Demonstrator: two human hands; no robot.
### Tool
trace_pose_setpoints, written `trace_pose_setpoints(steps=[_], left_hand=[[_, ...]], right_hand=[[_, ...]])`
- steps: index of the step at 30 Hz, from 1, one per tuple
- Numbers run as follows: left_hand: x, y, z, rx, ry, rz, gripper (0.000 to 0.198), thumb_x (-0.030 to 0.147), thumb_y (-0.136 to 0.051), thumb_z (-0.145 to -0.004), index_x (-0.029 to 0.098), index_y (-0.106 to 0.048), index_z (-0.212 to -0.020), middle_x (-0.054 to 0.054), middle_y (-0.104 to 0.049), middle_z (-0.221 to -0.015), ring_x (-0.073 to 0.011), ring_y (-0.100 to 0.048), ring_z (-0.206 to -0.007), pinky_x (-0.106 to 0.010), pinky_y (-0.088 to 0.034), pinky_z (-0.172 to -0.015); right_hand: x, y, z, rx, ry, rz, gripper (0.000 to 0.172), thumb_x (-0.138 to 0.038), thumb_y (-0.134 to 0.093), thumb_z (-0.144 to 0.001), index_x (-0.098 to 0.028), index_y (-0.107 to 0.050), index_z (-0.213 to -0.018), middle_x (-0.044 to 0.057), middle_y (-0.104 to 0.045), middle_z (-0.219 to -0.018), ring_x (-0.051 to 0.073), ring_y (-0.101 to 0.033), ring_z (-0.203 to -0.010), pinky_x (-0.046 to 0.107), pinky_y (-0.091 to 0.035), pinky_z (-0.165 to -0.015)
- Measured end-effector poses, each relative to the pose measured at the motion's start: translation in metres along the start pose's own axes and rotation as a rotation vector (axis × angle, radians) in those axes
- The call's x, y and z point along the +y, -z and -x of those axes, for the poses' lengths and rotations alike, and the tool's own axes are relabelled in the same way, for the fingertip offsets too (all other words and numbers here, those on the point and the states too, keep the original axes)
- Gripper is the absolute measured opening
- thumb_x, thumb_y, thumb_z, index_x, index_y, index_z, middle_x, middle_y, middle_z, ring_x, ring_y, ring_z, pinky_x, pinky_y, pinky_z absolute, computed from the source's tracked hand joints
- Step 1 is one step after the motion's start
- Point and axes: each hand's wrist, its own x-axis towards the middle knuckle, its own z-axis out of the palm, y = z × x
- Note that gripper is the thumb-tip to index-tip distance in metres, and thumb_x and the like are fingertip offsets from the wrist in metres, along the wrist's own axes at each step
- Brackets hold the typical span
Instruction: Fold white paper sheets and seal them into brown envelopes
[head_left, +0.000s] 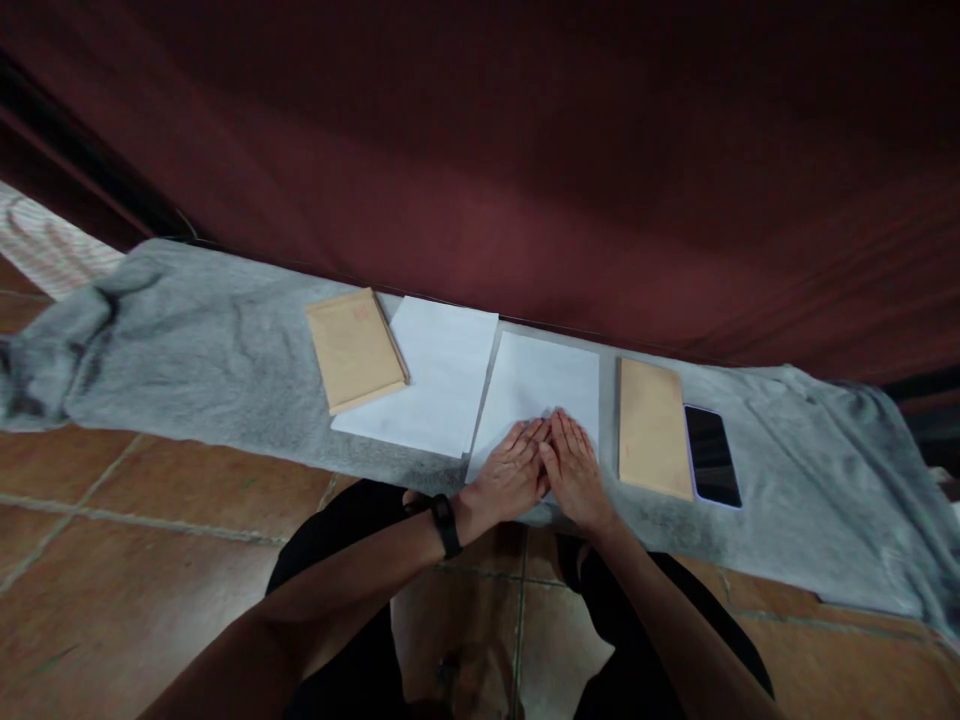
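We are working before a dark red cloth [480, 200] and above a tiled floor [150, 560], with a grey cloth [217, 350] running crosswise between them. To our left, white paper [442, 390] is lying on the grey cloth; just right of it a white sheet [551, 370], the one we are working on, is lying flat beneath our hands. A tan envelope [356, 350] is overlapping the white paper, and a second envelope [654, 430] is lying near the sheet's right side. We are resting the left hand [511, 468] and the right hand [579, 480] palm down on the sheet's near part, fingers extended, hands touching each other; we are seeing nothing gripped, but cannot tell what is under the palms. To be doing this well, we judge, we should be sharing the weight evenly and pressing straight down, so the sheet is not creasing or skewing. A phone [712, 455] is lying just beside the second envelope, and a dark wristband [445, 525] is circling our left wrist.
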Motion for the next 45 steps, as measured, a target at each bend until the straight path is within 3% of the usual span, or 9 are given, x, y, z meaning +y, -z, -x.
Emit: trace_pose_setpoints(steps=[8,19,28,33,38,42,45], left_hand=[[0.003,0.004,-0.002,-0.001,-0.016,-0.008,0.064,0.035,-0.044,-0.098,-0.003,-0.036,-0.149,-0.024,-0.035,-0.159,-0.0292,-0.024,-0.153,-0.048,-0.016,-0.126],[0.006,0.004,-0.003,0.004,-0.005,0.005,0.062,0.033,-0.046,-0.097,-0.004,-0.040,-0.146,-0.026,-0.037,-0.157,-0.0306,-0.025,-0.152,-0.049,-0.019,-0.126],[-0.026,0.005,-0.015,-0.022,0.128,-0.033,0.057,0.022,-0.030,-0.099,0.007,-0.033,-0.154,-0.017,-0.035,-0.161,-0.0224,-0.026,-0.152,-0.047,-0.023,-0.125],[-0.045,-0.005,-0.049,-0.021,0.109,-0.115,0.055,0.027,-0.027,-0.102,0.014,-0.034,-0.155,-0.012,-0.037,-0.161,-0.0212,-0.027,-0.152,-0.047,-0.023,-0.125],[-0.071,-0.005,-0.110,-0.045,0.108,-0.136,0.054,0.039,-0.029,-0.104,0.018,-0.042,-0.152,-0.010,-0.037,-0.161,-0.0260,-0.028,-0.152,-0.051,-0.025,-0.123],[-0.093,-0.001,-0.155,-0.044,0.206,-0.141,0.056,0.044,-0.031,-0.103,0.020,-0.042,-0.152,-0.010,-0.037,-0.161,-0.0282,-0.029,-0.151,-0.054,-0.025,-0.122],[-0.103,0.004,-0.164,-0.059,0.249,-0.136,0.055,0.039,-0.030,-0.103,0.017,-0.042,-0.152,-0.012,-0.039,-0.160,-0.0273,-0.030,-0.151,-0.052,-0.025,-0.122]], right_hand=[[0.012,0.001,-0.005,0.013,0.062,0.080,0.060,-0.040,-0.019,-0.108,-0.015,-0.013,-0.162,0.013,-0.019,-0.167,0.024,-0.019,-0.154,0.051,-0.022,-0.124],[0.011,0.002,-0.007,0.011,0.053,0.090,0.060,-0.042,-0.019,-0.108,-0.012,-0.020,-0.160,0.015,-0.023,-0.166,0.025,-0.020,-0.154,0.051,-0.022,-0.123],[0.002,0.000,-0.007,0.031,0.039,0.171,0.053,-0.032,-0.031,-0.106,-0.014,-0.035,-0.156,0.011,-0.027,-0.165,0.026,-0.025,-0.153,0.051,-0.021,-0.124],[-0.001,-0.001,-0.008,0.061,0.009,0.131,0.053,-0.033,-0.038,-0.104,-0.013,-0.042,-0.152,0.013,-0.037,-0.160,0.027,-0.033,-0.150,0.051,-0.024,-0.124],[-0.004,-0.001,-0.010,0.099,0.004,0.100,0.053,-0.034,-0.042,-0.102,-0.012,-0.045,-0.150,0.014,-0.043,-0.157,0.029,-0.037,-0.147,0.053,-0.027,-0.122],[-0.005,0.003,-0.011,0.112,0.020,0.078,0.054,-0.035,-0.043,-0.102,-0.013,-0.044,-0.150,0.015,-0.042,-0.157,0.029,-0.036,-0.148,0.053,-0.027,-0.122],[-0.002,0.008,-0.012,0.094,0.030,0.055,0.054,-0.036,-0.045,-0.101,-0.013,-0.045,-0.150,0.015,-0.042,-0.158,0.029,-0.036,-0.148,0.052,-0.028,-0.122]])
